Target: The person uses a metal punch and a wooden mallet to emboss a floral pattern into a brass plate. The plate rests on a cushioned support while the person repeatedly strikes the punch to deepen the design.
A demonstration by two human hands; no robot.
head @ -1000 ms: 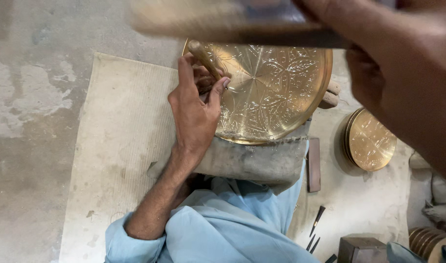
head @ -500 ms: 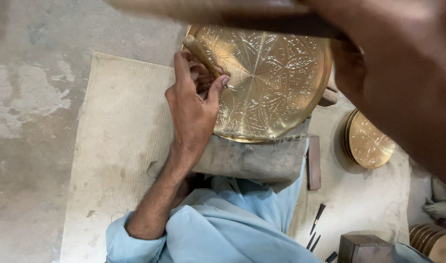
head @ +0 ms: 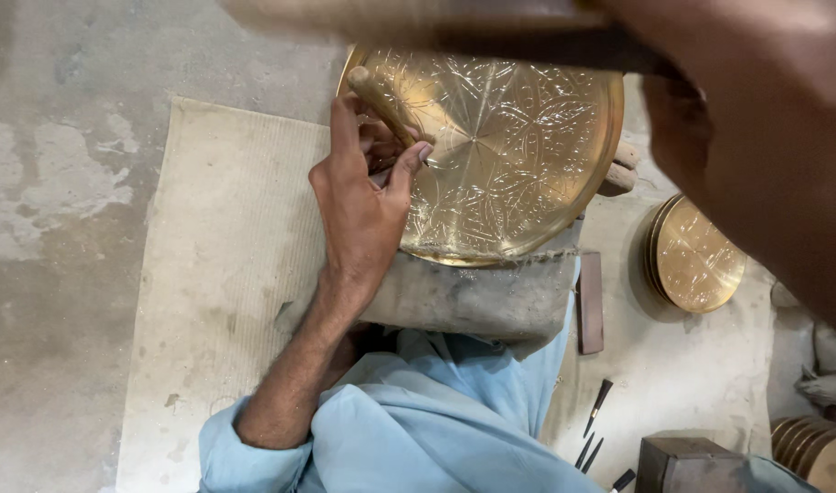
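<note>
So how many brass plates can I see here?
3 at least: the large engraved plate under the left hand, a smaller stack at right, another stack bottom right; stacks hide more.

A metal-engraving workshop, worked at floor level. Rough, patchy concrete floor (head: 44, 183) with a pale worn mat (head: 226, 274) spread over it. Large round brass tray (head: 518, 146), covered in chased floral patterns, propped on a grey padded block (head: 473, 297). Stack of smaller engraved brass plates (head: 696, 256) set aside on the right, more brass discs (head: 815, 452) at the lower right corner. Dark slender punches (head: 596, 424) lying loose on the mat, a dark rectangular bar (head: 590, 301) beside the block, a dark wooden box (head: 687, 466) nearby.
</note>
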